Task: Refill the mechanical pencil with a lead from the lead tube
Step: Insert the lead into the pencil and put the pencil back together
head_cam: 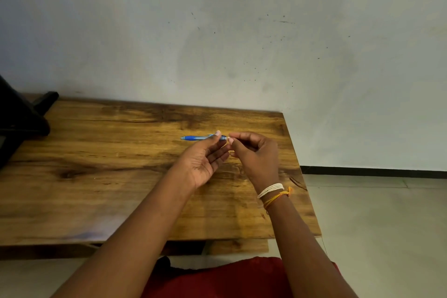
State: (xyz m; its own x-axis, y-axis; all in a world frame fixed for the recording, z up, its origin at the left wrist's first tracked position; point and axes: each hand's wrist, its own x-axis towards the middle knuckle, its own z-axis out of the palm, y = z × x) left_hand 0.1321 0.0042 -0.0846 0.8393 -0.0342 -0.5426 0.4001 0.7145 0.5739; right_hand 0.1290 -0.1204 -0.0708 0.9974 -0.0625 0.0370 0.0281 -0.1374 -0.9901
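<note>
A blue mechanical pencil (pixel 196 138) is held level above the wooden table (pixel 108 152), its tip pointing left. My left hand (pixel 205 159) grips it near the back end between thumb and fingertips, palm turned up. My right hand (pixel 254 152) is pinched at the pencil's rear end, fingertips touching it. Whatever the right fingers hold is too small to make out. No lead tube can be seen; it may be hidden by the hands.
A black object (pixel 21 118) stands at the table's far left edge. A grey wall rises right behind the table. The table's right edge (pixel 302 176) drops to a pale tiled floor. My lap in red cloth (pixel 229 278) is under the near edge.
</note>
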